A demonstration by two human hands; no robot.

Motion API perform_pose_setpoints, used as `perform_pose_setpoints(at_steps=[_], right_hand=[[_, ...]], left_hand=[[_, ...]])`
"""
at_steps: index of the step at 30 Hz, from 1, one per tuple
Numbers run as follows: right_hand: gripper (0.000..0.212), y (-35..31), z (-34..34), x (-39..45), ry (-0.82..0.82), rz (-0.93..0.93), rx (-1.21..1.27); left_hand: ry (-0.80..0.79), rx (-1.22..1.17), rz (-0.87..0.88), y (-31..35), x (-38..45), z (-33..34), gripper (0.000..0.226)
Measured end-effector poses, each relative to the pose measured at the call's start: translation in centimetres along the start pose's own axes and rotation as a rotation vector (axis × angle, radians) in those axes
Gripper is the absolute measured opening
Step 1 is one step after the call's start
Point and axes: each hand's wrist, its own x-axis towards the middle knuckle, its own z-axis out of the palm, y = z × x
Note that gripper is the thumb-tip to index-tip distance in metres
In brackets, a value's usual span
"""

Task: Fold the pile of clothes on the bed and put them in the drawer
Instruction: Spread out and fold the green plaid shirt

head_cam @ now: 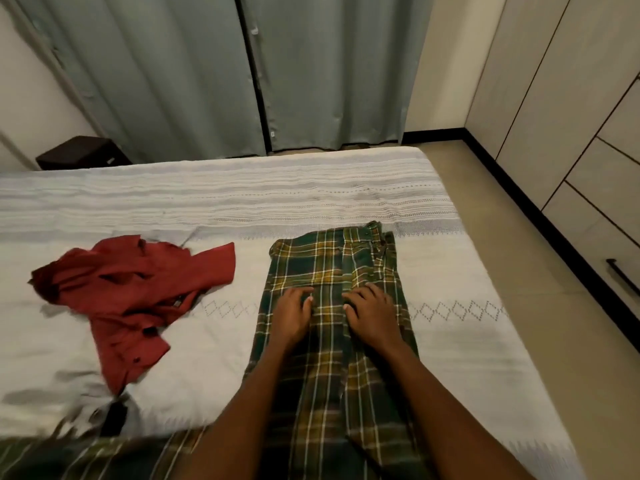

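A green and yellow plaid shirt [329, 265] lies lengthwise on the white bed [450, 271], partly folded into a long strip. My left hand [292, 315] lies flat on its middle with fingers spread. Beside it, my right hand [372, 313] also presses flat on the cloth. A crumpled red shirt [138, 292] lies on the bed to the left, apart from both hands.
A wardrobe with drawers and a black handle [621, 278] stands along the right wall, across a strip of floor. Grey curtains [242, 71] hang behind the bed. A dark bedside table [81, 152] stands at the far left. A small dark item [116, 417] lies near the bed's front edge.
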Motion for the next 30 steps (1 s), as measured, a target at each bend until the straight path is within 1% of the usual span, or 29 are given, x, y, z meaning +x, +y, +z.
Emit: perform_pose_setpoints(at_steps=[5, 7, 11, 14, 17, 21, 24, 25, 28, 30], right_hand=[[0.036, -4.7, 1.3, -7.2, -0.064, -0.055, -0.003], [0.036, -5.8, 1.8, -8.8, -0.093, -0.066, -0.003], [0.035, -8.8, 2.9, -10.8, -0.148, -0.087, -0.02], [0.036, -10.7, 3.3, -10.9, -0.208, -0.051, 0.006], [0.038, -12.1, 3.5, -9.6, -0.248, -0.03, 0.016], [0.036, -13.6, 4.0, -5.4, -0.305, 0.011, 0.039], [0.032, -14.0, 4.8, -0.9, -0.279, 0.058, 0.045], [0.033, -14.2, 5.3, 1.2, -0.26, 0.074, 0.063], [0.046, -15.4, 5.6, 5.9, -0.17, 0.174, 0.131], [0.052, -16.1, 6.3, 8.9, -0.132, 0.204, 0.108]], left_hand=[[0.033, -0.037, -0.118, -2.8, -9.3, -5.0, 0.019], [0.049, -0.016, -0.128, -3.6, -12.1, -6.2, 0.021], [-0.021, 0.091, -0.214, -5.2, -16.1, -8.9, 0.035], [-0.053, 0.058, -0.265, -5.9, -17.2, -10.2, 0.041], [-0.061, 0.024, -0.323, -5.7, -17.1, -10.9, 0.039], [-0.055, 0.01, -0.456, -5.6, -15.0, -11.1, 0.038], [-0.121, 0.021, -0.493, -5.7, -13.1, -10.6, 0.034], [-0.121, 0.033, -0.509, -5.9, -12.1, -10.3, 0.035], [-0.066, 0.1, -0.564, -6.2, -10.5, -9.0, 0.036], [-0.049, 0.104, -0.568, -6.5, -9.8, -8.1, 0.038]])
